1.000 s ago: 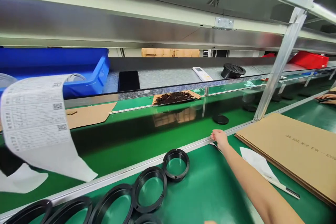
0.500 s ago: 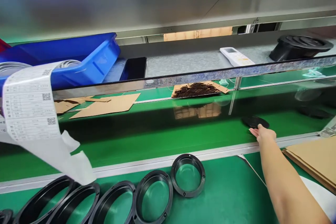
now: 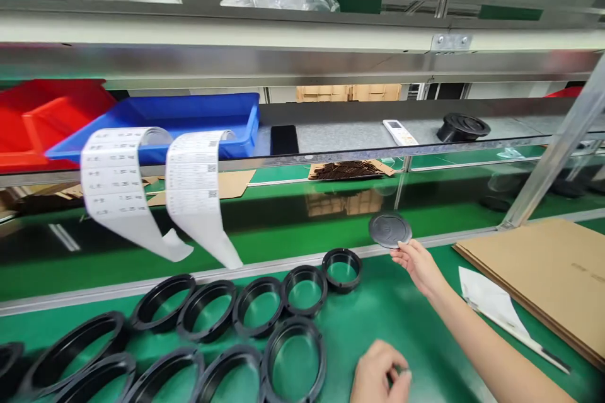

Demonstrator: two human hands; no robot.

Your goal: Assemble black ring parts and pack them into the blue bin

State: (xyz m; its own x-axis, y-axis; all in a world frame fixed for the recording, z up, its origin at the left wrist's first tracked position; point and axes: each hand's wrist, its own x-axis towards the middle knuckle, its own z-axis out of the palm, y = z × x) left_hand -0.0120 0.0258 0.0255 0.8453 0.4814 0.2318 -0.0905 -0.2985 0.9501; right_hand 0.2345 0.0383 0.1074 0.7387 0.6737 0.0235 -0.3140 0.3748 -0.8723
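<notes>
Right hand (image 3: 418,263) pinches a black round lid (image 3: 390,230) at its 5 o'clock edge, above the green conveyor belt (image 3: 283,233); left hand (image 3: 378,374), curled, fingers together, rests on the green mat (image 3: 378,308) at 3 o'clock of black rings (image 3: 293,359)

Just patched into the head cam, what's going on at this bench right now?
A person is working at a green bench beside a conveyor. The right hand holds a flat round black disc by its edge, lifted over the conveyor rail. The left hand is curled low near the bottom of the frame; whether it grips anything is unclear. Two rows of black rings lie on the mat, with a cardboard sheet to the right and label strips hanging from the shelf.
</notes>
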